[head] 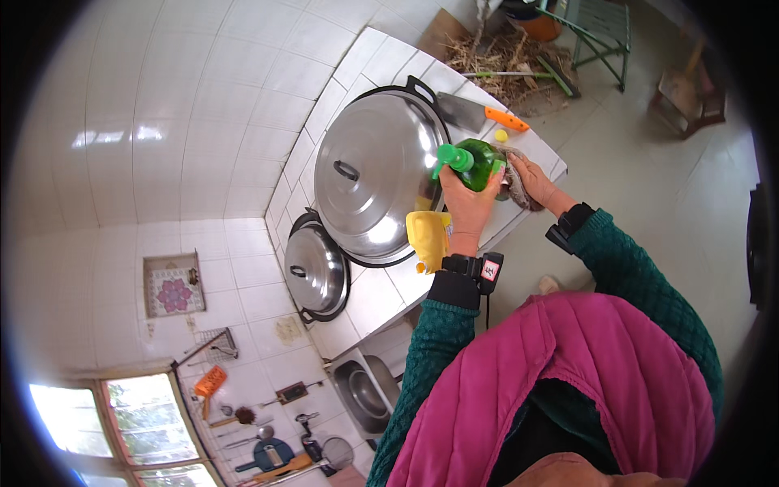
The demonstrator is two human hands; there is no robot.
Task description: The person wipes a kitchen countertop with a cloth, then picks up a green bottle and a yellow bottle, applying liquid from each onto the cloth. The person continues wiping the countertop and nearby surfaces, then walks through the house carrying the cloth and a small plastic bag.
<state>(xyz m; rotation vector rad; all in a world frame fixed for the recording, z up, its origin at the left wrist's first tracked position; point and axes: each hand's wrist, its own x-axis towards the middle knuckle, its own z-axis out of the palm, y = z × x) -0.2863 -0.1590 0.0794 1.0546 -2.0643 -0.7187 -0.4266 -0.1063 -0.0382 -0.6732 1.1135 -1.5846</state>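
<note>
My left hand [471, 204] grips a green pump bottle [481, 159] around its body, with the pump head tilted towards the large wok lid. In my right hand [535, 179] is a bunched grey-brown cloth [517, 182], pressed against the bottle's lower end. A yellow plastic jug [426, 234] with an orange cap stands on the tiled counter beside my left wrist. Beyond the bottle lies a cleaver [465, 112] with an orange handle, its blade near the wok's rim. Close to that handle sits a small yellow cap [501, 135].
A large domed metal lid [377, 176] covers a wok set in the counter [380, 292]; a smaller lidded wok [316, 268] adjoins it. Past the counter are kindling [505, 79], a broom [557, 76] and a folding stool [599, 30]. A steel sink [362, 389] is lower down, near wall-hung utensils.
</note>
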